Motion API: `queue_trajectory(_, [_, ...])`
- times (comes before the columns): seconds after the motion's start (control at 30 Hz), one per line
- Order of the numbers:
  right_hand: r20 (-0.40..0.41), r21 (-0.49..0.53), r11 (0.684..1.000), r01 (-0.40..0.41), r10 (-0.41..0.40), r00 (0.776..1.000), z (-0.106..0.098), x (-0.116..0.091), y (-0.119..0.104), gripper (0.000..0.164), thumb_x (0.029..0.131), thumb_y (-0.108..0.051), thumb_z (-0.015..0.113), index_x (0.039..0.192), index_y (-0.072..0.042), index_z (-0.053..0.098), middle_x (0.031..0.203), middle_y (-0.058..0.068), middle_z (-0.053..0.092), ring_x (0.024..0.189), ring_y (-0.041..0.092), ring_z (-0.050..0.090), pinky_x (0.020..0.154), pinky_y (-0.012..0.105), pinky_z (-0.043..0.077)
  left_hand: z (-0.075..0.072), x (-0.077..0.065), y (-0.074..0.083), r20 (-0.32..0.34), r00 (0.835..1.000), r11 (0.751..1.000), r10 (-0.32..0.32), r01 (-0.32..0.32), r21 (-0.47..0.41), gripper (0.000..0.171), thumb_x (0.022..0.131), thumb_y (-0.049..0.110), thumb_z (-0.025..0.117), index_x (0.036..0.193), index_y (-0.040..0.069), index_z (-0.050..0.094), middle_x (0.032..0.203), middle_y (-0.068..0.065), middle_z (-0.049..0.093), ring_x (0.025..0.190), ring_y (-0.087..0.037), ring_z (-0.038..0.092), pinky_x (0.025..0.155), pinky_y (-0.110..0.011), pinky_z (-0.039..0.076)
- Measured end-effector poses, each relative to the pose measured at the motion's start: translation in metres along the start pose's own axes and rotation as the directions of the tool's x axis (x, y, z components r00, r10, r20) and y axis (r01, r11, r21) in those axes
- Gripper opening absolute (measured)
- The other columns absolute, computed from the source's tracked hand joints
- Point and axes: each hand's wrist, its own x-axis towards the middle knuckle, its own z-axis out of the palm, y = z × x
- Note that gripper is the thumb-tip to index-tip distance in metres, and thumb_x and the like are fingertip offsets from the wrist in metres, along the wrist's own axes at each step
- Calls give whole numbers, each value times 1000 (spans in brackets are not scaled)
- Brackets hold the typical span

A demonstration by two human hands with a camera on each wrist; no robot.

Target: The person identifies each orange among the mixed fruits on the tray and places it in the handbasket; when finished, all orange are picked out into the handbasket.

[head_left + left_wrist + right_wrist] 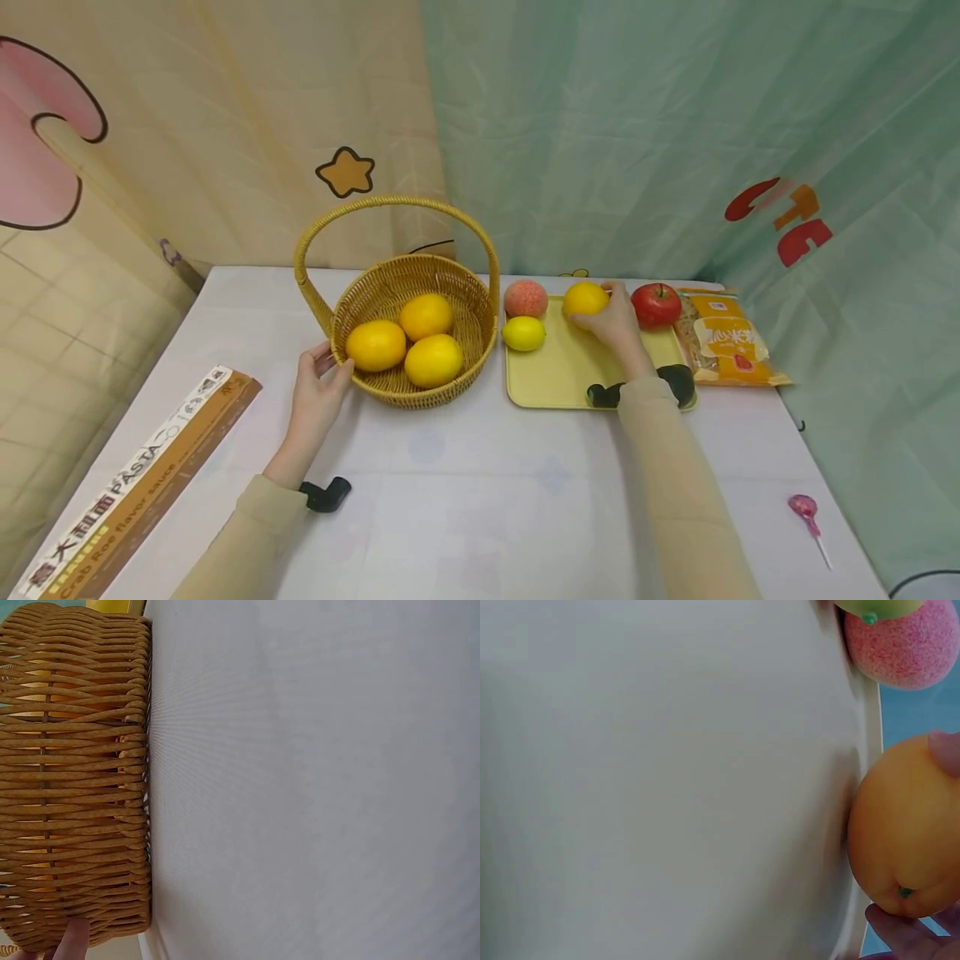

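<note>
At the left side of the wicker basket (416,400), my left hand (318,387) grips the rim between thumb and fingers. Three yellow-orange oranges (426,317) lie inside the basket, under its tall arched handle. Over the far edge of a pale yellow tray (555,383), my right hand (617,321) holds another orange (583,302) between thumb and fingers. The right wrist view shows this orange (900,832) with a small green stem mark, beside the tray's rim. To its left are a lemon (524,333) and a pink peach (526,298); a red apple (656,306) is at the right.
An orange and clear food packet (727,342) lies against the tray's right side. A long pasta box (142,483) lies slanted at the table's left, and a pink lollipop (806,512) near the right edge. Curtains (600,150) hang behind the white-covered table (465,500).
</note>
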Motion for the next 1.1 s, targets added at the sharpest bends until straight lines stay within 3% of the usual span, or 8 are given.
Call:
queue_trajectory(0.2, [-20, 22, 1000, -16, 16, 1000, -6, -10, -7, 84, 82, -27, 79, 145, -2, 29, 144, 24, 41, 126, 41, 44, 113, 55, 37, 0, 0, 0, -5, 1000, 1000, 1, -1, 1, 60, 101, 19, 53, 150, -2, 24, 152, -22, 34, 141, -33, 37, 77, 5, 40])
queue_trajectory(0.4, [-10, 93, 996, 16, -15, 1000, -15, -30, -29, 84, 83, -32, 78, 146, -5, 28, 147, 22, 39, 126, 40, 45, 111, 54, 40, 0, 0, -1, -8, 1000, 1000, -3, 3, 10, 61, 101, 19, 53, 150, -2, 23, 151, -22, 35, 141, -33, 37, 76, 5, 39])
queue_trajectory(0.57, [29, 170, 982, 80, -86, 996, -12, -49, -53, 87, 82, -35, 79, 146, -7, 28, 148, 21, 38, 124, 39, 47, 108, 51, 45, 1, 1, -1, -8, 1000, 1000, 7, -7, 9, 60, 101, 18, 53, 150, -2, 23, 151, -22, 35, 141, -33, 38, 77, 5, 40])
queue_trajectory(0.77, [54, 191, 967, 170, -184, 982, 2, -68, -77, 83, 79, -36, 81, 142, -9, 34, 144, 17, 43, 124, 36, 50, 103, 51, 49, 3, 2, -3, -7, 1000, 1000, 20, -20, -6, 59, 101, 16, 53, 149, -4, 24, 151, -23, 35, 140, -34, 38, 77, 5, 40])
queue_trajectory(1.1, [87, 225, 925, 305, -331, 939, 25, -92, -101, 80, 75, -32, 84, 139, -12, 41, 135, 12, 52, 115, 30, 55, 93, 47, 53, 2, 2, -2, -15, 1000, 1000, 18, -18, 10, 59, 101, 16, 53, 149, -4, 24, 151, -23, 35, 140, -34, 38, 78, 5, 40])
